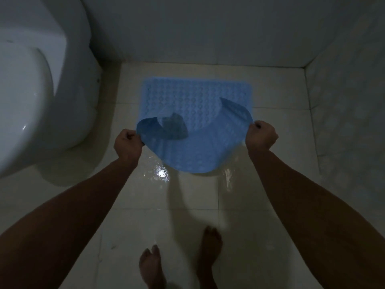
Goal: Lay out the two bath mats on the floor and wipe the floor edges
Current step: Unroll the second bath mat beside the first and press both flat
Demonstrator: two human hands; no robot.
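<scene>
A light blue textured bath mat (pixel 195 90) lies flat on the floor near the back wall. In front of it I hold a second blue bath mat (pixel 200 151) in the air; it sags in the middle and its two upper corners curl inward. My left hand (pixel 127 142) is closed on its left edge. My right hand (pixel 260 136) is closed on its right edge. The hanging mat covers the near part of the flat one.
A white toilet (pixel 31 101) fills the left side. The cream tiled floor (pixel 166 195) is wet and shiny. Walls close in behind (pixel 208 28) and on the right (pixel 350 122). My bare feet (pixel 210 247) stand at the bottom of the view.
</scene>
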